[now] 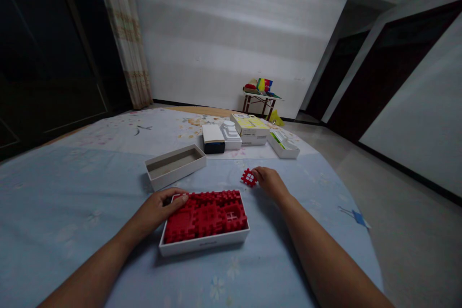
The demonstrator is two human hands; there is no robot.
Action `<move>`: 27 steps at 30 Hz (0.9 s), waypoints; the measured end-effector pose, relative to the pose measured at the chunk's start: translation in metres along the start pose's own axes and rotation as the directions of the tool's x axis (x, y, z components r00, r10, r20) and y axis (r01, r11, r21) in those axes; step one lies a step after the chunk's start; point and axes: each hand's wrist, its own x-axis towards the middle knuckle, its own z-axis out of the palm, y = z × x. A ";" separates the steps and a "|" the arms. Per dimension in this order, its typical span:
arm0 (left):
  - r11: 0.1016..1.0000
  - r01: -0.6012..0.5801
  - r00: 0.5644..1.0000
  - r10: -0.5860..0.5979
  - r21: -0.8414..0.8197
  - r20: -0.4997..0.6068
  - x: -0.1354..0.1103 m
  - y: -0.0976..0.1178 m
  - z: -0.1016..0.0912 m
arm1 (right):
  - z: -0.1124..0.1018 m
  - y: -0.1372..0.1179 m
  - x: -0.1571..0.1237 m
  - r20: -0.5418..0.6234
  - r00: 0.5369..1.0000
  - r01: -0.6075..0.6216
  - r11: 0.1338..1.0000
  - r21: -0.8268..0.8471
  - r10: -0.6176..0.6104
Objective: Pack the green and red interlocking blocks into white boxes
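Red interlocking plastic building blocks (207, 219) fill a shallow white box (205, 244) on the table in front of me. At the box's far left corner, my left hand (164, 204) grips the rim, its thumb lying over the red blocks and its other fingers partly hidden behind the edge. My right hand (269, 180) pinches a red window block (249, 177) by its right side, beyond and to the right of the box. This block has notched edges and a white cross-barred window. A similar window piece (231, 215) lies in the box's right part.
An open box lid (175, 167) lies behind my left hand. Farther back stand a black-and-white box (213, 138), a white stepped tray (231, 135), a yellow-and-white box (250, 129) and another white tray (283, 145). A blue clip (359, 218) holds the tablecloth (108, 192) at the right edge.
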 end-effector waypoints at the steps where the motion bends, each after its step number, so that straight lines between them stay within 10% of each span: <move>1: 1.000 0.008 1.000 -0.007 -0.018 0.010 0.000 -0.001 0.000 | -0.001 -0.001 0.000 -0.025 1.000 0.002 0.999 0.038 -0.001; 7: 0.998 0.026 0.999 -0.025 -0.062 0.030 0.002 -0.005 0.000 | -0.031 -0.038 -0.010 -0.162 0.984 0.123 0.927 0.354 -0.069; 13: 0.997 0.028 0.998 -0.025 -0.067 0.052 0.002 -0.001 -0.002 | -0.061 -0.089 -0.030 -0.029 0.900 0.430 0.874 0.225 -0.435; 27: 0.997 0.017 0.998 -0.012 -0.074 0.068 0.001 -0.001 -0.002 | -0.043 -0.089 -0.031 0.189 0.833 0.508 0.854 0.111 -0.520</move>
